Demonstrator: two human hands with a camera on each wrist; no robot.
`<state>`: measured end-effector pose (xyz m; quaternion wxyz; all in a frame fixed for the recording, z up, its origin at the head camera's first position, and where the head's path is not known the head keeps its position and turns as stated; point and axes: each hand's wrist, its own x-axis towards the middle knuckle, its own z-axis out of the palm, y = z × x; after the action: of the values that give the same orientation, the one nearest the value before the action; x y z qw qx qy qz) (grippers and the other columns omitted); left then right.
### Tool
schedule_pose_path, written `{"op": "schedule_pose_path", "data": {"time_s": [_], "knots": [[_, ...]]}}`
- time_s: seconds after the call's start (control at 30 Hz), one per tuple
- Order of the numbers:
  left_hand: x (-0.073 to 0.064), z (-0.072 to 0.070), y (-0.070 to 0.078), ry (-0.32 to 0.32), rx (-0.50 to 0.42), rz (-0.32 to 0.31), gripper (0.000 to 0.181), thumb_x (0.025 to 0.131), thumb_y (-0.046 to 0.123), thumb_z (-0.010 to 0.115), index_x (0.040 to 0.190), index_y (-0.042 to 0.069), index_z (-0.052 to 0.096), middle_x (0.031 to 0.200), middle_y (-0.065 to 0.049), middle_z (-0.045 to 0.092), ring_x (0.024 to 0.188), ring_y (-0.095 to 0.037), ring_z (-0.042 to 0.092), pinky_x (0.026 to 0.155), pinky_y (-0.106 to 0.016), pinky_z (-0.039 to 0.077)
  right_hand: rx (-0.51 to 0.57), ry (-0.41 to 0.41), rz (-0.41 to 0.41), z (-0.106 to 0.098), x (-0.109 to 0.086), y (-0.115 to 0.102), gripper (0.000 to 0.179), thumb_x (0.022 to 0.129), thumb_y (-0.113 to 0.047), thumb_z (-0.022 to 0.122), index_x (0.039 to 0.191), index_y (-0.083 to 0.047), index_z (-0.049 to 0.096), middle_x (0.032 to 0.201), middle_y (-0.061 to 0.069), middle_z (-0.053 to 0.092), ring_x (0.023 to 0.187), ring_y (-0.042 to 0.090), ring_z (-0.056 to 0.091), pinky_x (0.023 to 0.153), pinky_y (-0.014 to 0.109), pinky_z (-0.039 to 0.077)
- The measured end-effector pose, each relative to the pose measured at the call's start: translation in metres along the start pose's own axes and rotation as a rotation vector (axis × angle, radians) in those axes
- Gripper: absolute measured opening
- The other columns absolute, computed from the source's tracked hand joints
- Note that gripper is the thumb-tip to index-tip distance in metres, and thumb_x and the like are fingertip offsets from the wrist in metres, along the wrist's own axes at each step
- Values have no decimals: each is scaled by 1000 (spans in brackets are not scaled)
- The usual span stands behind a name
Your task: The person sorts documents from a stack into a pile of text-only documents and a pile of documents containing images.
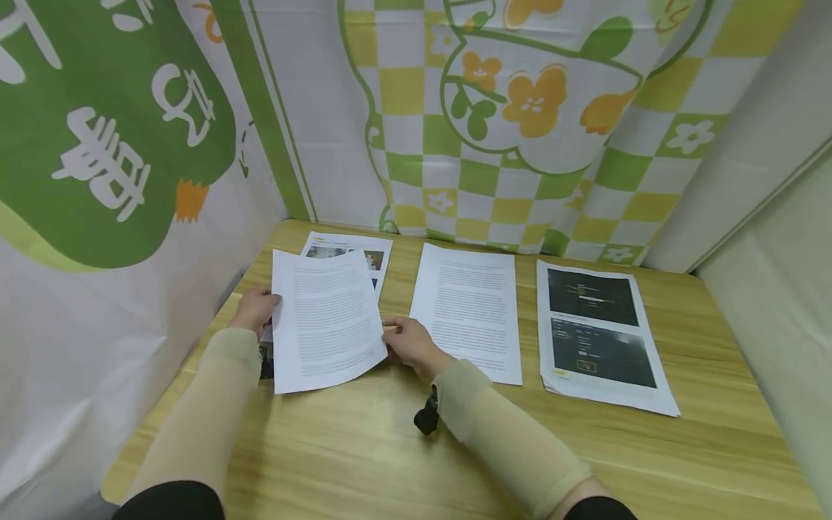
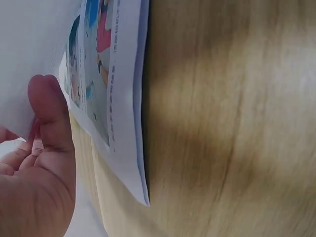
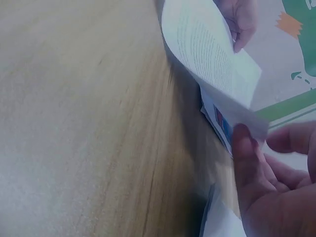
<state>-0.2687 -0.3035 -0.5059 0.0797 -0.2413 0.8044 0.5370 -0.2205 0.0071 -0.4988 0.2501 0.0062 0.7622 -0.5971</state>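
A printed sheet of paper [image 1: 328, 325] is raised above the left part of the table, its text side up. My left hand [image 1: 256, 310] pinches its left edge; the thumb [image 2: 47, 103] shows against the paper in the left wrist view. At the opposite edge, my right hand [image 1: 412, 343] pinches the sheet near its lower right corner. The page bows between both hands, as the right wrist view shows. Beneath it lies a stack of pages with colour pictures [image 1: 373, 260], partly covered by the raised sheet.
A stack of text pages [image 1: 477, 310] lies in the middle of the wooden table [image 1: 364, 448]. Further right is another stack with dark printed pictures [image 1: 601, 339]. A patterned curtain [image 1: 442, 166] hangs along the back edge, and white cloth [image 1: 104, 347] hangs at the left.
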Motion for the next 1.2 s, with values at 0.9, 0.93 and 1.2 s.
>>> {"op": "schedule_pose_path", "data": {"time_s": [0.9,0.93,1.2], "knots": [[-7,14,20,6,-178,98,38,101,20,49,131,-3,48,127,-16,48,99,-22,52,86,-35,50,-182,140,-111,-40,-16,6,46,83,1,55,128,-1,60,91,8,63,71,15,57,60,23,49],[-8,16,22,-4,-183,100,37,101,20,49,130,-4,48,125,-16,48,99,-22,52,86,-35,50,-185,148,-110,-43,-16,7,46,83,1,55,128,-1,59,91,8,63,70,15,57,60,23,48],[-9,31,30,-41,-209,118,36,101,17,49,130,-4,47,119,-14,50,92,-19,55,73,-27,53,-121,201,-70,-55,-22,11,45,86,0,56,130,-4,59,96,10,62,72,16,55,57,23,48]]}}
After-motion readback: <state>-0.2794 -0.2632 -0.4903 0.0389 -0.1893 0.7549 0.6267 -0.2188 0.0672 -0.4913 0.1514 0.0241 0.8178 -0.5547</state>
